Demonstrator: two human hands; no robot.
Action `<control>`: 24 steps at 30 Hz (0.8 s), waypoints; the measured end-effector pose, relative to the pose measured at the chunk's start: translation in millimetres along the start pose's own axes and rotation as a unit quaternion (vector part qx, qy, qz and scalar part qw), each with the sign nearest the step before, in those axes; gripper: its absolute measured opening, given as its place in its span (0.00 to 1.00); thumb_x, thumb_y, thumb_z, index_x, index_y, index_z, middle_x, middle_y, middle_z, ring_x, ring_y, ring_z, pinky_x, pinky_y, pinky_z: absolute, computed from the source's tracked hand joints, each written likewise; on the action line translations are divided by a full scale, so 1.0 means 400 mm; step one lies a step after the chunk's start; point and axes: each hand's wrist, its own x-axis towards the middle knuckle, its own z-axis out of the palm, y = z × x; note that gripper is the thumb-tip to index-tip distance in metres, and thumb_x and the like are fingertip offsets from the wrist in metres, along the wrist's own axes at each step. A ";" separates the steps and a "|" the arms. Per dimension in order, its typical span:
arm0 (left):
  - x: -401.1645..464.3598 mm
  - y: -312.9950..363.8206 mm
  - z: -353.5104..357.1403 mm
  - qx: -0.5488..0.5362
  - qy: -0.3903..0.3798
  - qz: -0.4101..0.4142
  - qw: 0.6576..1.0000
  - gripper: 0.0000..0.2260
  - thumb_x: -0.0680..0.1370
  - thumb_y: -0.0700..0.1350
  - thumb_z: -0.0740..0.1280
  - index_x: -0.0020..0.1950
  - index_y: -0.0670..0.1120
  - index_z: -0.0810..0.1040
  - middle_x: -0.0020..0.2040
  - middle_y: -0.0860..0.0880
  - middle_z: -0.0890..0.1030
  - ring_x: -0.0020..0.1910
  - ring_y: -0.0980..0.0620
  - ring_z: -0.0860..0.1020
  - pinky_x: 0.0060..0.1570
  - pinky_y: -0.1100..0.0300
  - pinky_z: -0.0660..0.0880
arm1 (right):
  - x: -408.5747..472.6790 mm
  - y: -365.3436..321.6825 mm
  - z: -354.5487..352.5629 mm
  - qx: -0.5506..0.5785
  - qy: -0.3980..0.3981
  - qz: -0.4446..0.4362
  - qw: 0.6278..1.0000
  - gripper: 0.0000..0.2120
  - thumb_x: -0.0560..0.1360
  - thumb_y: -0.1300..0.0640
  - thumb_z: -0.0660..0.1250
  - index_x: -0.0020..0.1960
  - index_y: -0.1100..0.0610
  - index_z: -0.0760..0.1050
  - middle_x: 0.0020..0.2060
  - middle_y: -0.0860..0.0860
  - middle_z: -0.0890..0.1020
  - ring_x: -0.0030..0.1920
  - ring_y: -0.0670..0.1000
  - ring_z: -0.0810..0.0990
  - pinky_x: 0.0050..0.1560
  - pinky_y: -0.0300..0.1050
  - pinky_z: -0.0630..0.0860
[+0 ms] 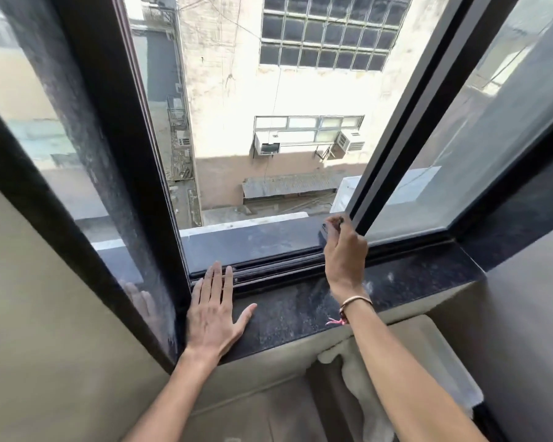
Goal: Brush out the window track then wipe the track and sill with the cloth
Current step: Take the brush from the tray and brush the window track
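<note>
Clearly the job stands near its start, because the dark speckled stone sill (300, 311) carries a film of pale dust and the black metal window track (268, 266) looks unbrushed. The left hand (214, 317) lies flat, palm down, at the left end of the sill, its fingers (217, 279) spread wide and straight with their tips reaching onto the track rails; it holds nothing, and I judge it is there to brace the body while leaning toward the open window. The right hand (344, 250) is raised at the right end of the opening, against the foot of the dark sliding sash frame (393, 135). Its fingers are curled in toward the thumb around something small and dark, perhaps the brush or an edge of the frame; which one I cannot tell. A thin bracelet with a pink tassel (348, 306) sits on that wrist. The white cloth (358, 378) hangs below the sill, partly hidden by the right forearm, seemingly parked within reach for the wiping stage. Beyond the opening, the drop to the yard means anything loosely gripped could fall away.
</note>
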 end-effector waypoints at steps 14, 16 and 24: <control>0.008 -0.002 0.012 0.007 0.019 0.011 1.000 0.42 0.77 0.69 0.51 0.79 0.38 0.65 0.80 0.36 0.66 0.79 0.38 0.66 0.76 0.40 0.68 | -0.012 0.029 0.002 0.134 -0.051 0.091 0.986 0.06 0.77 0.57 0.74 0.49 0.60 0.82 0.39 0.47 0.84 0.38 0.39 0.85 0.41 0.25 0.78; 0.011 -0.002 0.015 0.007 0.020 0.012 1.000 0.42 0.76 0.69 0.51 0.79 0.38 0.65 0.80 0.36 0.66 0.79 0.38 0.67 0.76 0.39 0.68 | -0.025 0.039 0.002 0.054 -0.086 0.050 0.994 0.04 0.77 0.60 0.73 0.47 0.61 0.82 0.39 0.52 0.84 0.36 0.43 0.84 0.39 0.21 0.72; 0.028 0.085 0.021 0.001 0.055 0.047 0.997 0.42 0.79 0.69 0.51 0.81 0.39 0.59 0.83 0.37 0.59 0.82 0.39 0.58 0.78 0.39 0.65 | -0.074 0.129 -0.246 0.248 0.203 0.158 0.934 0.05 0.73 0.60 0.78 0.48 0.58 0.85 0.41 0.51 0.88 0.41 0.47 0.87 0.48 0.39 0.84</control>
